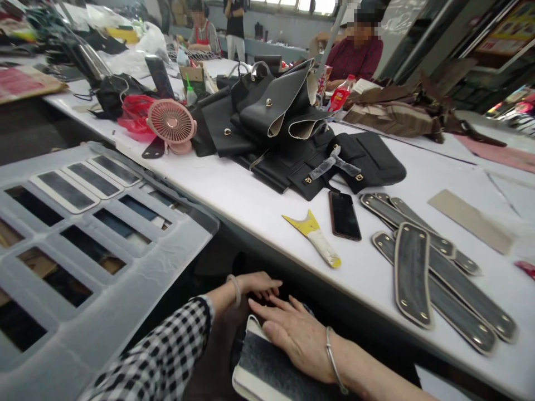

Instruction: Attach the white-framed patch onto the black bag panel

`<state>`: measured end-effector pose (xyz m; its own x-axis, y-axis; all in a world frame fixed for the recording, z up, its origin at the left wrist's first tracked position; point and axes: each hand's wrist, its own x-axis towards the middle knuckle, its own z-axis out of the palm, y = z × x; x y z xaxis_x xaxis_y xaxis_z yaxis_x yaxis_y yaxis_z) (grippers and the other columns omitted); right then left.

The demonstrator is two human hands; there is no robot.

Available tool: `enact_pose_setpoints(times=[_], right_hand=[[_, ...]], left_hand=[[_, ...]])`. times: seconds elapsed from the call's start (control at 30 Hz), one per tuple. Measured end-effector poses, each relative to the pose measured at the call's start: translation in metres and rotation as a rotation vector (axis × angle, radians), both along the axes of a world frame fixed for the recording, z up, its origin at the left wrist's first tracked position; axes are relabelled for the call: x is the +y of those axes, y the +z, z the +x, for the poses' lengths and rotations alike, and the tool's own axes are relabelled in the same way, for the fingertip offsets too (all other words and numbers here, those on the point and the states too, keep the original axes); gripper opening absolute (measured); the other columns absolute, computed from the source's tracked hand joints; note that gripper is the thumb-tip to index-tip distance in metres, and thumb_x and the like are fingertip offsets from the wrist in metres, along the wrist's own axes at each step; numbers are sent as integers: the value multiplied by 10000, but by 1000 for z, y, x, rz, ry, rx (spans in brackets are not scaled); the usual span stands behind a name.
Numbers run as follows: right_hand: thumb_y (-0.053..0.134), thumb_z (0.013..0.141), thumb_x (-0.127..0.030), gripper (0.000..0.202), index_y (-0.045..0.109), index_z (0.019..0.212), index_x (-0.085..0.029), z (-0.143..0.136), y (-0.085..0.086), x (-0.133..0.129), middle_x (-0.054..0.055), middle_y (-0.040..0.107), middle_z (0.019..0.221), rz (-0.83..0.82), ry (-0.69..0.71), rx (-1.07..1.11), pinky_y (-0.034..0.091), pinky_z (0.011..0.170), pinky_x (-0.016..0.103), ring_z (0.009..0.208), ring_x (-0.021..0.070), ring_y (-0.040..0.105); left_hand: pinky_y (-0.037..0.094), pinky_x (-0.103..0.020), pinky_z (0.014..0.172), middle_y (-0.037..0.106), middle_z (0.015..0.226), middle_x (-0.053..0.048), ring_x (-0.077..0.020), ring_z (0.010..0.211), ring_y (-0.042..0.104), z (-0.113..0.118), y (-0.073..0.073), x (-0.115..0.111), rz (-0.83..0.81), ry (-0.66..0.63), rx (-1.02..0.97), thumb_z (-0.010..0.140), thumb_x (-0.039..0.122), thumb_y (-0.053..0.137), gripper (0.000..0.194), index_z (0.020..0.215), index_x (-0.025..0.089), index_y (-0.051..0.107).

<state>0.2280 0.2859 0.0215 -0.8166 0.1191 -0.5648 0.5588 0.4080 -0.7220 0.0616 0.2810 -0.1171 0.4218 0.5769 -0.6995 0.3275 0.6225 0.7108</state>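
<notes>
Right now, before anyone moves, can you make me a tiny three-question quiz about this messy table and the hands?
1. True or false: the right hand is over a dark piece with pale edges.
2. Which is closest to the phone? A) the red bottle; B) the yellow-and-white tool; C) the green-tipped bottle.
3. Fill in the colour: the little round fan is ____.

Key: 1 true; 2 B; 3 pink.
</notes>
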Motion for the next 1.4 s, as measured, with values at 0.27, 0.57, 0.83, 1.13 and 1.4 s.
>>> enact_pose_setpoints(times=[0.27,0.57,0.83,1.13,1.4], right_hand=[[214,1021,-476,552,220,1541,-292,45,10,5,78,383,1542,39,-22,-18,138,1169,594,1430,308,302],[241,1004,-517,517,273,1503,-385,111,19,10,13,400,1530,39,-128,-132,110,1144,654,1417,308,333],[492,928,-519,452,558,1347,-365,96,18,1,59,569,1390,-79,-382,-7,5,1093,721,1322,393,456],[483,822,-728,616,697,1115,-230,152,-38,-21,74,715,1147,-215,-1620,434,454,979,349,1102,229,635],[572,811,-602,496,676,955,-139,96,-134,-144,123,732,875,-839,-2173,703,553,703,425,777,272,691]], left_hand=[[473,-276,669,710,722,-24,-200,727,627,-28,100,-18,103,-186,-8,713,765,583,637,817,166,771],[373,-227,539,561,558,33,-124,548,455,-17,144,-27,312,-362,194,791,425,602,316,731,170,779],[401,-229,556,641,601,31,-149,572,556,-8,163,-28,502,-470,338,816,428,600,274,825,229,788],[371,-385,1108,594,1369,-58,-224,1292,513,49,167,-73,922,-203,353,872,282,602,129,977,253,671],[262,-565,1148,531,1439,-113,-270,1390,403,123,161,-91,1001,-342,428,849,307,662,78,855,232,644]])
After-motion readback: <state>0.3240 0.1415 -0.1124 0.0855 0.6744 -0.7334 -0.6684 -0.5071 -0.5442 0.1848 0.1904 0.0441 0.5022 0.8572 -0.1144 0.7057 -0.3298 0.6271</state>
